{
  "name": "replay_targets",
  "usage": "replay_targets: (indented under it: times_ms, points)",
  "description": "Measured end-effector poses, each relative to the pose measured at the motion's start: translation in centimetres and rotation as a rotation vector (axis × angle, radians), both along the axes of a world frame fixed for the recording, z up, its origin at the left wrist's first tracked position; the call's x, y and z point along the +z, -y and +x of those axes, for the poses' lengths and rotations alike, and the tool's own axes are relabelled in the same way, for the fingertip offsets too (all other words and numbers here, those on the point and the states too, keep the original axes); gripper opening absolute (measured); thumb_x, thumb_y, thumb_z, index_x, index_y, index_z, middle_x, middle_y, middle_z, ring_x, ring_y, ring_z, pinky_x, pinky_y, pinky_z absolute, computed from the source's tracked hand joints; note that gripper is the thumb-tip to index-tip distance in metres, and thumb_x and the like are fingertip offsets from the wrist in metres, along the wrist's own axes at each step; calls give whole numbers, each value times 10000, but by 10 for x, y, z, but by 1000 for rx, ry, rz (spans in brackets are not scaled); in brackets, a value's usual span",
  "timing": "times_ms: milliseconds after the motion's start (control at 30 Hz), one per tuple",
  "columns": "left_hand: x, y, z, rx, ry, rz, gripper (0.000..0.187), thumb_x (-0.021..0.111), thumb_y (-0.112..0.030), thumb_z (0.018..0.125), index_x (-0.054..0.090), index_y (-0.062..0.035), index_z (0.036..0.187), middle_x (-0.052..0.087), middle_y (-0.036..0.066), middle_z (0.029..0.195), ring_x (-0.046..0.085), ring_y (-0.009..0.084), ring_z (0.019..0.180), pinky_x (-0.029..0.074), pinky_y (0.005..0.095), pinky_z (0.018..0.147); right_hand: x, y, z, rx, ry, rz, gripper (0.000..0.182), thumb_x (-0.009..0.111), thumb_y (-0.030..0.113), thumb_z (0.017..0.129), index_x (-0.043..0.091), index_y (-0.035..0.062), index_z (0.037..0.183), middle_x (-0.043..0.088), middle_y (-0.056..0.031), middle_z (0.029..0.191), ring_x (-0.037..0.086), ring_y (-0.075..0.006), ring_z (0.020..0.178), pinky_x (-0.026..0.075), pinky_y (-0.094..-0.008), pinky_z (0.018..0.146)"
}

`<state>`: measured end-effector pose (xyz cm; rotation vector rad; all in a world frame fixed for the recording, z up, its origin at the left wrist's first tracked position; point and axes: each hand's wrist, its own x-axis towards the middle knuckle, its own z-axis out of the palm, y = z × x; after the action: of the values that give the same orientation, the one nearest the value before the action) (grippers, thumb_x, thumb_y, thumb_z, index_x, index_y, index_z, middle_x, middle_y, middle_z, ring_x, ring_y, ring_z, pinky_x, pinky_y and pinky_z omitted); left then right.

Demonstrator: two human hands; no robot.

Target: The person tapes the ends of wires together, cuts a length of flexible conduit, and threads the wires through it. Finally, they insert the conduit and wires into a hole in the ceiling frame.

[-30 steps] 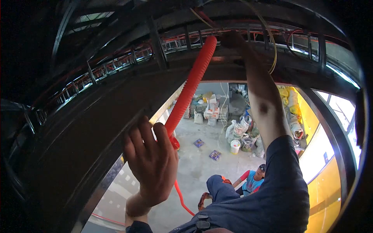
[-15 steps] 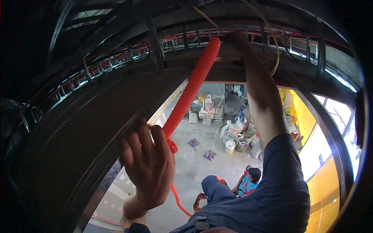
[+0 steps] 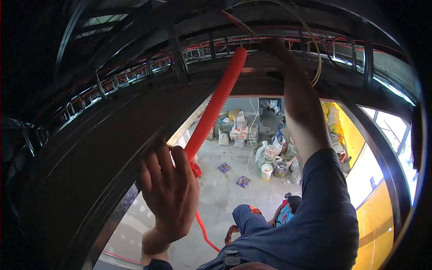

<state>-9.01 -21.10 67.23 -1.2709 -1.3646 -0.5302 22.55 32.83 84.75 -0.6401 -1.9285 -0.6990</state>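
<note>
A red corrugated conduit [image 3: 216,103] slants up from my left hand [image 3: 171,198] toward the dark ceiling frame. My left hand is closed around its lower part, close to the dark beam's edge; the thumb is hidden. Beside that hand a red fitting [image 3: 195,170] shows, and a thinner red length [image 3: 203,231] hangs below. My right arm reaches up past the conduit's upper end. In deep shadow there, my right hand [image 3: 272,46] is near thin yellowish wires [image 3: 245,28]; its fingers cannot be made out.
Dark metal beams [image 3: 103,148] frame an opening over a concrete floor [image 3: 216,198]. Below are filled sacks [image 3: 272,150], a white bucket [image 3: 266,171] and a seated person [image 3: 285,213]. Yellow panels [image 3: 375,225] stand at the right. A looped yellow cable [image 3: 320,58] hangs nearby.
The conduit's upper end has shifted left and slightly down. My left hand has moved a little left with it. The thin wires near my right hand have shifted slightly.
</note>
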Motion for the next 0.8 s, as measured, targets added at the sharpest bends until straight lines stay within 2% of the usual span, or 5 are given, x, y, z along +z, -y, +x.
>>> replay_targets:
  times_ms: [233,367,667,733,800]
  points:
    - [0,0,4,-27,-2,-10,601,912,-149,543,565,-40,1022,610,184,1192,556,319,1083,371,430,995,2,-31,3,777,47,-113,294,650,225,893,668,56,1133,721,-108,884,694,-168,792,558,-410,723]
    - [1,-1,6,-21,30,-39,603,917,-157,534,572,-39,1015,611,182,1198,553,320,1084,369,433,993,31,-31,-20,-68,-110,-267,399,619,162,922,590,67,1309,695,-64,974,649,-121,780,537,-361,703]
    - [3,-1,12,72,32,-56,598,911,-186,535,582,-43,1014,607,163,1199,553,303,1083,354,432,994,51,25,-107,601,-104,56,462,621,174,933,537,85,1378,678,-38,1005,619,-106,771,514,-307,679]
    - [1,0,14,53,101,-122,394,762,-223,800,551,-13,1058,558,175,1180,512,346,1158,336,510,1050,47,32,-109,663,-276,-269,468,608,175,944,528,106,1400,670,-40,980,570,-89,740,468,-245,620]
    - [1,1,14,58,110,-138,388,761,-224,800,549,-17,1052,556,175,1186,511,348,1156,338,511,1044,45,32,-112,649,-288,-136,444,603,188,950,548,106,1383,673,-46,984,576,-92,728,467,-246,610]
